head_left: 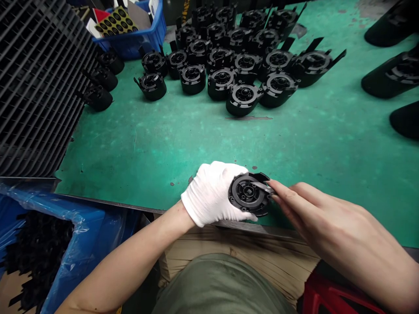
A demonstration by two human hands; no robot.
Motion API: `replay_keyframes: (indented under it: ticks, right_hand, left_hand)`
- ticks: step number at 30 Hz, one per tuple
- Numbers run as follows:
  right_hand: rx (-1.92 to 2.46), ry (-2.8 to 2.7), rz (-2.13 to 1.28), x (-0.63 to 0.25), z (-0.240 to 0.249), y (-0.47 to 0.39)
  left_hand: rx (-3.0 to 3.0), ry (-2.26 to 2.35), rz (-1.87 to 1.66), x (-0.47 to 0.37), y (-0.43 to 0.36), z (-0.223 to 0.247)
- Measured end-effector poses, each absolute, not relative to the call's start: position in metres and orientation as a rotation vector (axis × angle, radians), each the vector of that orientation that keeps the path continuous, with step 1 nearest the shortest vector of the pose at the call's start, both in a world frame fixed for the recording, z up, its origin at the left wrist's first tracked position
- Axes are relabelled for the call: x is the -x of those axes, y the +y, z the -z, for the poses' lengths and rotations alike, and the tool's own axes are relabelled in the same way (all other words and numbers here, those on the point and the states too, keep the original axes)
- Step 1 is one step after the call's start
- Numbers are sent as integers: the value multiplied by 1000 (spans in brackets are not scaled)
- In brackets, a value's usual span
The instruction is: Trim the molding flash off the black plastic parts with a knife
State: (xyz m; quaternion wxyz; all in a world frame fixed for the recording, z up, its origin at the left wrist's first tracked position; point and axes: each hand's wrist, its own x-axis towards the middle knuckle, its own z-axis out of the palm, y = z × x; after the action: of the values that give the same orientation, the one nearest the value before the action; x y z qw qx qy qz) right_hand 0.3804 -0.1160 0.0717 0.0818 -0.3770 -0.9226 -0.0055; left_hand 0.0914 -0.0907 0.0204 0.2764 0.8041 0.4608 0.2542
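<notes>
While gloved fingers (234, 168) hold a housing (242, 196), the stickers (117, 22) are unreadable.

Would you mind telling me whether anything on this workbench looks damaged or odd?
The green tabletop looks worn: a dark streak mars it just on the near side of the grouped black parts, and small dark specks show near the gloved left hand. I see no spill.

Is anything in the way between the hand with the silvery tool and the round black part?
Nothing visible is. The right hand pinches a silvery tool that reaches over the round black part, which the gloved left hand grips.
</notes>
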Motion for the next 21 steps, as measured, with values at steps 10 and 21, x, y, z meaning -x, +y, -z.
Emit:
replay_keyframes:
  ticks: [10,21]
  right_hand:
    - [1074,-2836,139,-375,-84,-124]
    - [836,-2918,255,-377,-96,-100]
  left_hand:
    - [-2177,1260,-615,-92,-90,-24]
    - [-2120,1238,-608,-94,-89,-28]
